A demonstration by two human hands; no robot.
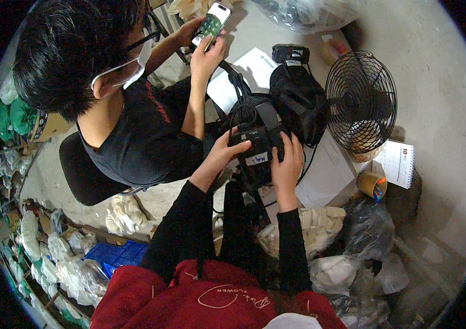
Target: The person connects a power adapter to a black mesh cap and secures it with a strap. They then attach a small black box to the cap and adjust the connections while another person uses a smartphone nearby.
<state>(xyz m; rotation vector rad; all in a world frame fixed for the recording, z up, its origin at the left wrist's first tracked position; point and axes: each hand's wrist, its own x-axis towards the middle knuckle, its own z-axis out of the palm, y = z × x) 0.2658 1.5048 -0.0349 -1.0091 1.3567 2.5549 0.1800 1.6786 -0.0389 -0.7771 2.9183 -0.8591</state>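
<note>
A black box-shaped device (252, 143) with a white label is between my two hands. My left hand (219, 159) grips its left side, the thumb lying on top. Along the right side curl the fingers of my right hand (288, 167), closed on the same device. Black straps and a mesh part (250, 109) adjoin its far end. Beyond my right hand lies a black bag (297, 98), with another small black device (290, 54) at its far end. Dark cables (311, 162) run beside my right hand.
A seated person (151, 131) at my left holds a phone (211, 24). Papers (323, 172) lie under the gear. To the right stand a black wire fan (361, 101), a desk calendar (395, 163) and a brown cup (370, 183). Plastic bags (367, 230) and a blue crate (115, 255) are nearby.
</note>
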